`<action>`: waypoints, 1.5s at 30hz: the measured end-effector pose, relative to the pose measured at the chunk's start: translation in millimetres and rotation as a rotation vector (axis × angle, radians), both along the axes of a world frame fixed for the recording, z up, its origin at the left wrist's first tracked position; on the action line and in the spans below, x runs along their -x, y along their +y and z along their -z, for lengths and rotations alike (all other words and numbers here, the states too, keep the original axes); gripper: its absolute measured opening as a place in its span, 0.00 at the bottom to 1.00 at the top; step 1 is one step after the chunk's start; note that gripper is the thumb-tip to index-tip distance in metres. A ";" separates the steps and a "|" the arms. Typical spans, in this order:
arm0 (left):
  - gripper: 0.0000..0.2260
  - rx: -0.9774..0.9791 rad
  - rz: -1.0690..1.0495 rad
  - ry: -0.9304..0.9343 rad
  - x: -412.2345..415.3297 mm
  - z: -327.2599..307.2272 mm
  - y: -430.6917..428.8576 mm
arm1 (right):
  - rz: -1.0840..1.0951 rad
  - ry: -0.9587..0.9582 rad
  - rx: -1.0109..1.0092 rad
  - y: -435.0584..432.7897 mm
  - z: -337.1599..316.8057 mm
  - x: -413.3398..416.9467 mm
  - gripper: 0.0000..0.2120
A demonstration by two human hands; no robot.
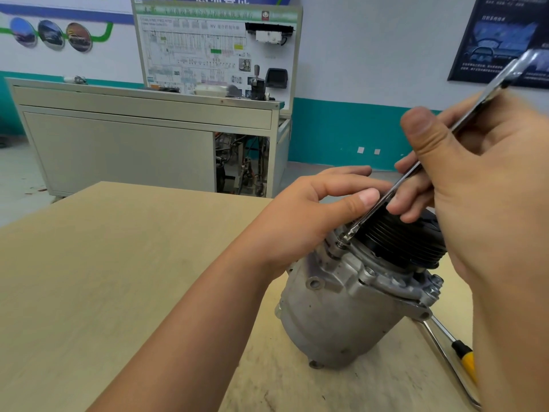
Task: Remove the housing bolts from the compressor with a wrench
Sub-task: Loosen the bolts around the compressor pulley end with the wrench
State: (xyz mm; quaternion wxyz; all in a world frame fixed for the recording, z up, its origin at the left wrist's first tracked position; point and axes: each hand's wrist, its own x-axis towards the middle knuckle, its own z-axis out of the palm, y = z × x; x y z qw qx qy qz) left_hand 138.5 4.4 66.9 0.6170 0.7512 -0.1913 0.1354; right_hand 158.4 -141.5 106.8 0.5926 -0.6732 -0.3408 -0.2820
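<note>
Nearest, the right hand (490,197) curls round the wrench (494,86), whose head sits on a housing bolt (341,243). The left hand (309,215), fingers fairly straight, presses its thumb against the wrench. The compressor (335,310) leans on the tan surface (118,263), with a yellow-handled screwdriver (467,358) just beside it.

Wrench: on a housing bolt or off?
On. The wrench has its lower end seated over a bolt head on the compressor flange, beside the black pulley; the right hand grips its handle.
</note>
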 end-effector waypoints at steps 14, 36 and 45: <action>0.11 0.011 0.014 -0.007 -2.4 3.3 -2.9 | -0.107 0.147 0.058 -11.4 1.4 -10.9 0.17; 0.05 -0.015 -0.061 0.000 -4.1 3.0 -4.1 | -0.040 0.145 -0.098 1.5 9.9 -22.1 0.05; 0.04 0.049 -0.059 -0.010 -6.1 5.6 -2.0 | 0.196 0.010 0.040 13.3 11.4 -13.7 0.03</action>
